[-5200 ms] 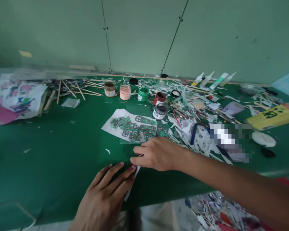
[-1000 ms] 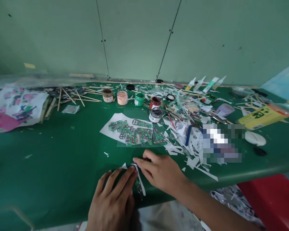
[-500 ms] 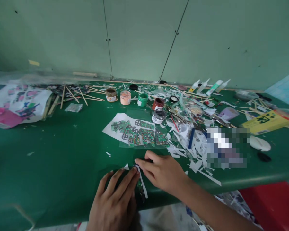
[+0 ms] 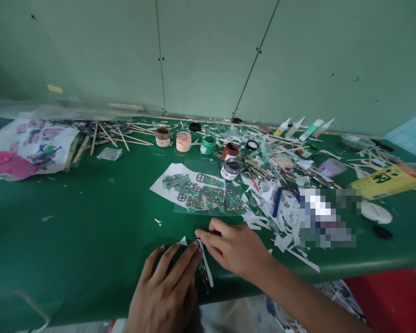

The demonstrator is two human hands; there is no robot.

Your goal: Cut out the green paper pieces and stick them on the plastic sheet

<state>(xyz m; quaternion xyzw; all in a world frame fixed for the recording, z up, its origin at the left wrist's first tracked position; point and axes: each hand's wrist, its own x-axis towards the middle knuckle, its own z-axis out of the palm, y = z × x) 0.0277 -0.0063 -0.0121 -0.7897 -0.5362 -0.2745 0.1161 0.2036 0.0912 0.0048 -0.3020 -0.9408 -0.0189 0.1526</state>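
My left hand [image 4: 168,286] lies with fingers outstretched over a small dark-and-green painted cutout [image 4: 203,273] near the table's front edge, covering much of it. A narrow white paper strip [image 4: 207,266] runs along the cutout's right side. At the strip's far end, my right hand [image 4: 235,249] has its fingertips pinched, right beside the left fingertips. Just beyond the hands is a white sheet [image 4: 162,185] with green, brown and black painted pieces [image 4: 213,196], partly on clear film.
Open paint jars [image 4: 208,144] stand in a row behind the sheet. Paper scraps [image 4: 260,217], sticks and tools crowd the right side, with a yellow container [image 4: 384,180] farther right. A pink jar [image 4: 10,165] rests on printed sheets at left. Several glue bottles [image 4: 310,130] lie near the wall.
The camera view has shifted slightly, so the scene sits a little farther right. Both hands keep nearly the same pose on the cutout and strip.
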